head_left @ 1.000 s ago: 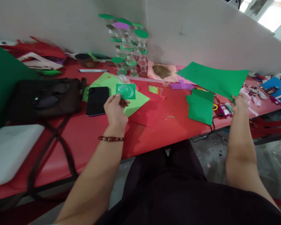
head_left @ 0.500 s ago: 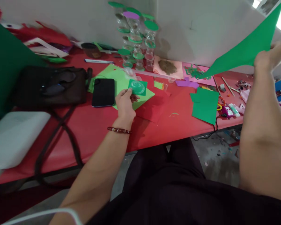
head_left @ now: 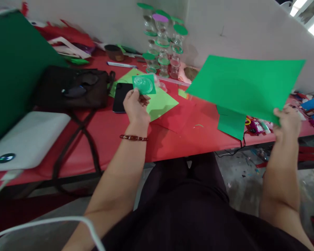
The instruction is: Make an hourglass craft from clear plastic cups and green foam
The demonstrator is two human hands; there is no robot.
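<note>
Between the thumb and fingers of my left hand (head_left: 137, 104) is a small green square (head_left: 149, 83) with a clear round plastic piece on it. It is raised over a black phone (head_left: 119, 101) and light green paper (head_left: 159, 104). My right hand (head_left: 288, 120) pinches the lower right corner of a large green sheet (head_left: 246, 85), which hangs in the air over the right part of the table. Below that sheet, another green paper piece (head_left: 231, 125) lies on the red table, partly covered from view.
Stacked clear cups with green and purple discs (head_left: 163, 45) stand at the back wall. A black bag (head_left: 73, 89), a white device with a cable (head_left: 28, 139) and a dark green panel (head_left: 21, 66) are at left. Yellow-handled scissors (head_left: 248, 121) lie at right.
The large green sheet has come down and leftward with my right hand, now spread flatter. My left hand has lifted the small green square slightly up and to the left. The view has shifted.
</note>
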